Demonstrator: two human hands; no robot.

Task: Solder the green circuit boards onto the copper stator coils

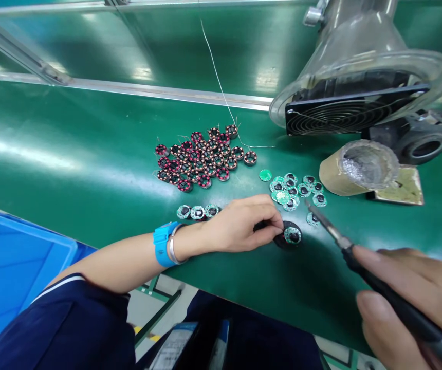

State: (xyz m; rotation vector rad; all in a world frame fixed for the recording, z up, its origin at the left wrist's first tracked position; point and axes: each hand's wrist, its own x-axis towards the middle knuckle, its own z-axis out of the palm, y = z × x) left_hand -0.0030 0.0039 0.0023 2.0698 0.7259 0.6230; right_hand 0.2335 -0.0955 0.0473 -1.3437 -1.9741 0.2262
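Note:
My left hand (250, 226) has thumb and forefinger pinched at the left edge of a round black piece (288, 244). A small round green circuit board (292, 235) with a dark centre sits on top of that piece. What lies between the fingertips is mostly hidden. My right hand (409, 293) is wrapped around the black handle of a soldering iron (331, 228). Its tip points up and left, above the table near a loose circuit board (312, 219). Beyond my left hand lies a cluster of copper-wound motor stators (201, 159).
Several loose circuit boards (282, 192) lie right of the stators. Three board-topped pieces (198, 212) line up by my left wrist. A thin solder wire (217, 72) hangs over the table. A tan cup (340, 172), a fume hood with fan (352, 115) and a blue crate (20, 277) surround the work.

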